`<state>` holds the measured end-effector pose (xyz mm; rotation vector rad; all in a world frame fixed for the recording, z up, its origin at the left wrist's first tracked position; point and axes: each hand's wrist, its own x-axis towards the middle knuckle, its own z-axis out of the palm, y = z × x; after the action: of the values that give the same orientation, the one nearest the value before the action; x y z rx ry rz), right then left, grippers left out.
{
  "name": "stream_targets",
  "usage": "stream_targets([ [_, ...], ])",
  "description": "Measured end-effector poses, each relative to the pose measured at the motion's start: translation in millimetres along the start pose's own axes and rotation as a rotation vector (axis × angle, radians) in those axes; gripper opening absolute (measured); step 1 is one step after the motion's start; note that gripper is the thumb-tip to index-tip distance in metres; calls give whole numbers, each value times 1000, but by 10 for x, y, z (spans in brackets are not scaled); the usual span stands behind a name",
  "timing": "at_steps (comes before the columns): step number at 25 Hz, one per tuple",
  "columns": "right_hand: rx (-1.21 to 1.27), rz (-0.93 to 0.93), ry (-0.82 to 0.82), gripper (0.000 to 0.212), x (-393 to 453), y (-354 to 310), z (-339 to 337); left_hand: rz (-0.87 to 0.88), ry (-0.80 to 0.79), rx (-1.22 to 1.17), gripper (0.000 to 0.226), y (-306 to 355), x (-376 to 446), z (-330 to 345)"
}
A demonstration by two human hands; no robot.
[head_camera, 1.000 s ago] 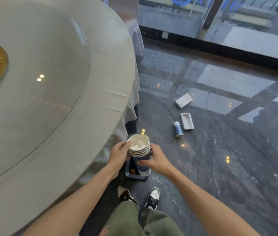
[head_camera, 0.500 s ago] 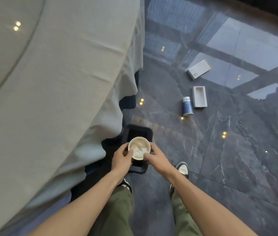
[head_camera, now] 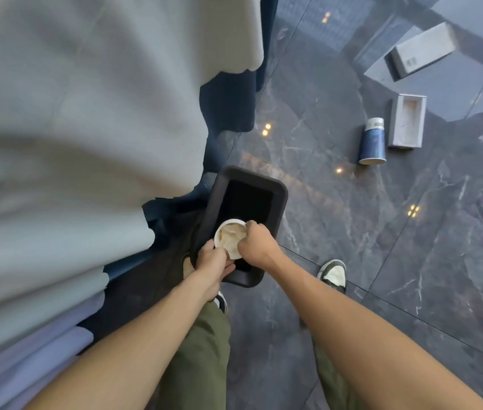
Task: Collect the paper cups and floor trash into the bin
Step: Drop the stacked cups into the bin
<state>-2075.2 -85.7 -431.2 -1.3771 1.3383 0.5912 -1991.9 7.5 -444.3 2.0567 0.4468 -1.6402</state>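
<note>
I look straight down at a black rectangular bin [head_camera: 281,199] on the dark marble floor. My left hand [head_camera: 212,263] and my right hand [head_camera: 256,245] both grip a stack of paper cups [head_camera: 229,236], held over the bin's near end. The top cup has crumpled white paper inside. A blue paper cup [head_camera: 372,142] lies on its side on the floor to the right. Beside it lie an open white box tray [head_camera: 407,121] and a closed white box [head_camera: 420,51].
The round table's grey cloth [head_camera: 86,113] hangs at the left, right beside the bin. My two shoes [head_camera: 333,273] stand just behind the bin. Glossy floor tiles stretch to the right.
My head has tipped further down and closer. Both hands have lowered the cup stack down onto the bin's opening.
</note>
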Motion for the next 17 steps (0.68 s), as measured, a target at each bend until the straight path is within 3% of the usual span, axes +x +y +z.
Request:
stream_targets([
  [12, 326, 288, -111, 40, 383, -125, -35, -42, -48, 86, 49, -6, 369, 32],
  [17, 313, 145, -102, 30, -174, -137, -438, 140, 30, 489, 46, 256, -320, -13],
])
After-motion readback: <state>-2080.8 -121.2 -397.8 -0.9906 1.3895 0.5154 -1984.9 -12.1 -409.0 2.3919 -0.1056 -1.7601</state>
